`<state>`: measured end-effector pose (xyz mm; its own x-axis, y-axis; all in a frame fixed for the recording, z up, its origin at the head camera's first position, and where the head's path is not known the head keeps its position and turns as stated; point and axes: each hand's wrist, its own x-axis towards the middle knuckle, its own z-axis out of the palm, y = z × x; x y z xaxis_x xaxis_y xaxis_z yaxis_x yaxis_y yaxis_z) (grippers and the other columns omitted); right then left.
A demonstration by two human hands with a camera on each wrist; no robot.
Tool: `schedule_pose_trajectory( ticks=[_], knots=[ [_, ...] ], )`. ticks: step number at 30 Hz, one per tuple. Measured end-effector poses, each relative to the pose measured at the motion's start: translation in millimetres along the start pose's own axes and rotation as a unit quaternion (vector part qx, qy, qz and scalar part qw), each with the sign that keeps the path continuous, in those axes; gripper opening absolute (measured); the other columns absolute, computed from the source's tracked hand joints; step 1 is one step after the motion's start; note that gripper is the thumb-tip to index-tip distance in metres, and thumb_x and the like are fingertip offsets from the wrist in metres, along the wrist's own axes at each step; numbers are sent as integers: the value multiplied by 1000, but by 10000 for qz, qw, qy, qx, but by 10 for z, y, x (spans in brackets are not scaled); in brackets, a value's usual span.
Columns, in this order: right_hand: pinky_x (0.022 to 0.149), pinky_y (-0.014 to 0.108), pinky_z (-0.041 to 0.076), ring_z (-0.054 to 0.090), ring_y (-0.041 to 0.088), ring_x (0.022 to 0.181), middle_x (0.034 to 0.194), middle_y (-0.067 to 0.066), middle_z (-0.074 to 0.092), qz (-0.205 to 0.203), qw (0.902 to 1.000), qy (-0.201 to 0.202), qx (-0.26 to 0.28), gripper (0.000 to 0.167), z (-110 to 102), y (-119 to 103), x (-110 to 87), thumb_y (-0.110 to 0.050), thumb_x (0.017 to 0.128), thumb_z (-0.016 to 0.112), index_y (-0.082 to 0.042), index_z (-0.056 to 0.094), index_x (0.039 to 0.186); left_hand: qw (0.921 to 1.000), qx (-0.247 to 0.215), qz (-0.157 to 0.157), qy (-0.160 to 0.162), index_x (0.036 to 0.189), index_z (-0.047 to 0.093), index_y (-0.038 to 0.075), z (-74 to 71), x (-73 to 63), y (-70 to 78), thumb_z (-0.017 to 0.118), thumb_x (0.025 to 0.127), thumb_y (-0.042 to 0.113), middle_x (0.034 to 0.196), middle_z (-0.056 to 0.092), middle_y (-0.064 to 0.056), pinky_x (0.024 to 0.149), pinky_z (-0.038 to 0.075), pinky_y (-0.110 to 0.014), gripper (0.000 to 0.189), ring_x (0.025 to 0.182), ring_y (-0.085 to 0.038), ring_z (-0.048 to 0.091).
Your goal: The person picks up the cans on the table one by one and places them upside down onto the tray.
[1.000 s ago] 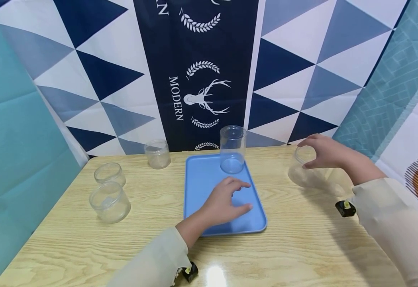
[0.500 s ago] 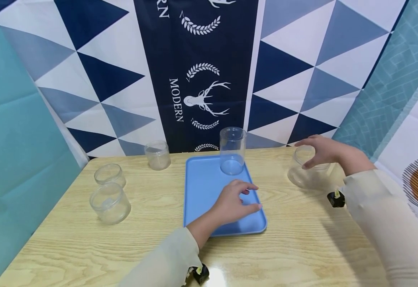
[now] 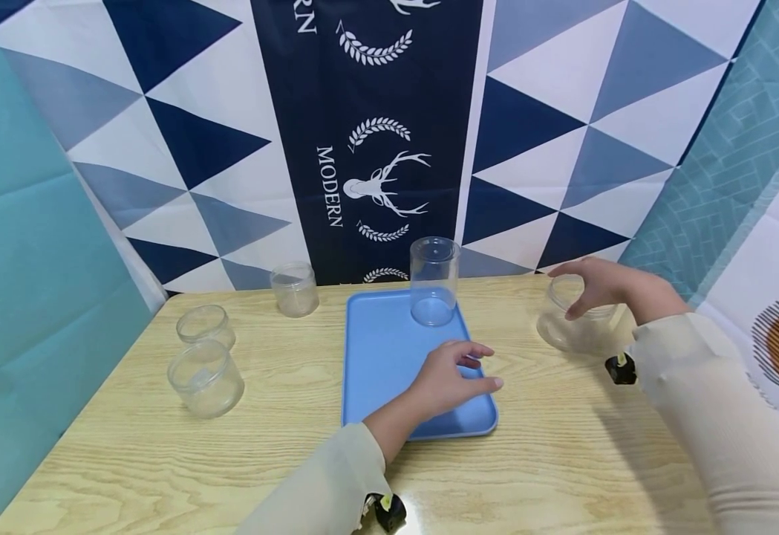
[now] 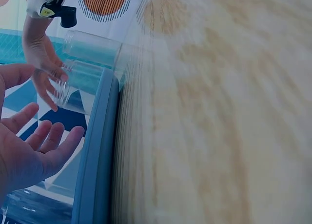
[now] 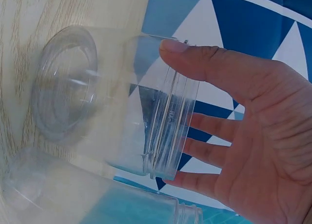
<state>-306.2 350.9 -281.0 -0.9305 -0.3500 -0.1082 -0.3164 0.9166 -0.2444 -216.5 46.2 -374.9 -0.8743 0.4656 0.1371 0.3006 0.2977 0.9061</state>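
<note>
My right hand [image 3: 603, 286] is at the top of a clear plastic jar [image 3: 556, 331] at the table's right. In the right wrist view, the thumb [image 5: 187, 58] lies on the jar's ridged rim while the other fingers reach round its far side. The jar's base is toward the tabletop. Over the right part of a blue tray [image 3: 376, 342] hovers my left hand [image 3: 452, 383], fingers loosely bent and holding nothing. A tall clear jar [image 3: 434, 271] stands upright at the tray's far right corner.
Another clear container [image 5: 97, 194] stands close beside the gripped jar. Toward the left of the wooden table [image 3: 282, 461] are three more clear jars: a small one at the back [image 3: 295, 291], one in front [image 3: 207, 383] and one just behind it [image 3: 203, 325]. A patterned cloth [image 3: 222, 148] hangs behind.
My left hand has drifted right across the tray. My right hand has shifted slightly left at the jar, its forearm swinging in. The jars and tray have stayed in place.
</note>
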Motion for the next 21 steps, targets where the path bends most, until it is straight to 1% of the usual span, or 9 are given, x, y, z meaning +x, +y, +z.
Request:
schedule_pose_trajectory(
  ticks=[5, 8, 11, 16, 21],
  knots=[
    [90, 65, 43, 40, 57, 121, 135, 39, 42, 115, 9999, -44, 1, 80, -14, -23, 16, -21, 68, 89, 4, 52, 134, 9996, -238, -132, 1, 118, 69, 20, 14, 14, 12, 79, 82, 27, 118, 57, 10, 80, 50, -22, 38, 105, -9, 60],
    [90, 65, 43, 41, 57, 120, 134, 39, 43, 116, 9999, -28, -5, 79, -19, -36, 10, -21, 67, 89, 4, 53, 133, 9988, -457, -166, -17, 117, 69, 19, 35, 33, 14, 79, 83, 26, 119, 60, 6, 80, 50, -22, 36, 104, -10, 60],
    [90, 65, 43, 42, 57, 120, 134, 39, 44, 109, 9999, -10, 9, 78, -19, -51, 1, -22, 67, 89, 4, 54, 132, 9967, -778, -232, 26, 115, 69, 18, 64, 62, 4, 79, 83, 24, 117, 64, 2, 78, 50, -21, 34, 100, -9, 60],
    [89, 65, 44, 43, 57, 119, 132, 38, 47, 14, 9999, 10, -122, 79, -33, -99, -4, -27, 68, 88, 3, 54, 133, 9892, -1381, -445, 188, 113, 70, 12, 99, 101, -20, 79, 82, 17, 111, 66, -4, 74, 52, -21, 33, 91, -6, 60],
    [87, 62, 46, 48, 55, 115, 127, 35, 53, -134, 9994, 43, -302, 79, -60, -171, -10, -31, 68, 88, 2, 56, 132, 9803, -1851, -647, 256, 113, 70, 9, 117, 110, -19, 78, 81, 11, 112, 64, -8, 73, 56, -26, 33, 90, -7, 59]
  ],
)
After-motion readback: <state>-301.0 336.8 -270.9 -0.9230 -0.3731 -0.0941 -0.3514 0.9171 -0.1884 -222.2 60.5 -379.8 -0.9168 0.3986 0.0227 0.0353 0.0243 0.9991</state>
